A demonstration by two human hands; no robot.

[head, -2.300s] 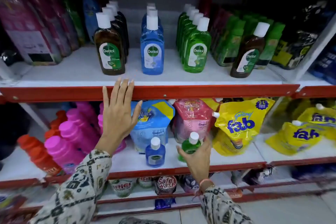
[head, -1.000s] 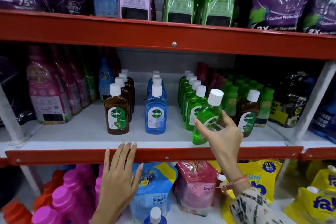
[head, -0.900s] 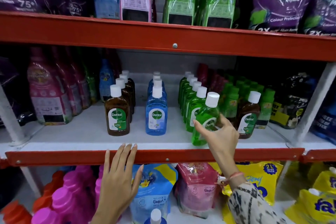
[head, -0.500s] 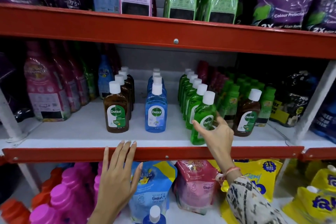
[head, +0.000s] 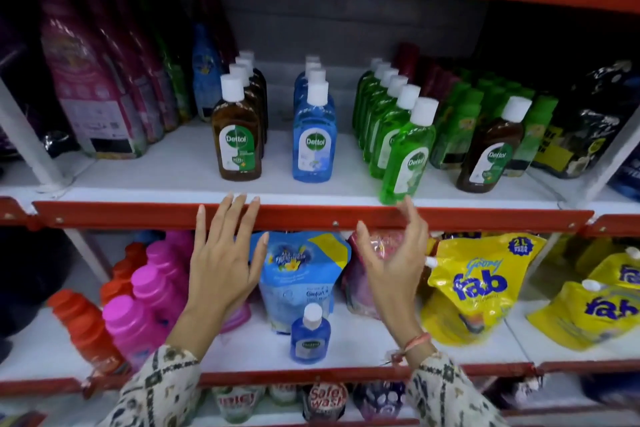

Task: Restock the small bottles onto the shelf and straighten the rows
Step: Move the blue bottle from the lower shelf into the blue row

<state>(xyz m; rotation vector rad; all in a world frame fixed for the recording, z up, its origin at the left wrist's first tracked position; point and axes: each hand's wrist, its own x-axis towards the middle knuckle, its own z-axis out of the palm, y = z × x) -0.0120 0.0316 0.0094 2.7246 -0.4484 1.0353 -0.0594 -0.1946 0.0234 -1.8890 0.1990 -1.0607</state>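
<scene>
A green Dettol bottle (head: 407,153) with a white cap stands at the front of the green row, close to the white shelf's (head: 166,170) front edge. My right hand (head: 394,260) hangs just below it, open and holding nothing. My left hand (head: 221,260) lies flat with its fingertips on the shelf's red front rail (head: 311,217). A row of brown bottles (head: 237,135) and a row of blue bottles (head: 314,135) stand to the left. One brown bottle (head: 490,152) stands alone at the right. A small blue bottle (head: 310,336) stands on the lower shelf.
Pink pouches (head: 90,87) fill the shelf's left end, green packs (head: 460,121) and dark packs (head: 588,121) its right. On the lower shelf are pink bottles (head: 152,305), orange bottles (head: 83,326), a blue Comfort pouch (head: 301,270) and yellow fab pouches (head: 478,284). A white upright (head: 27,139) stands left.
My right hand has let go of the green bottle, which now stands at the front of its row, and has dropped below the rail. The view has tilted down.
</scene>
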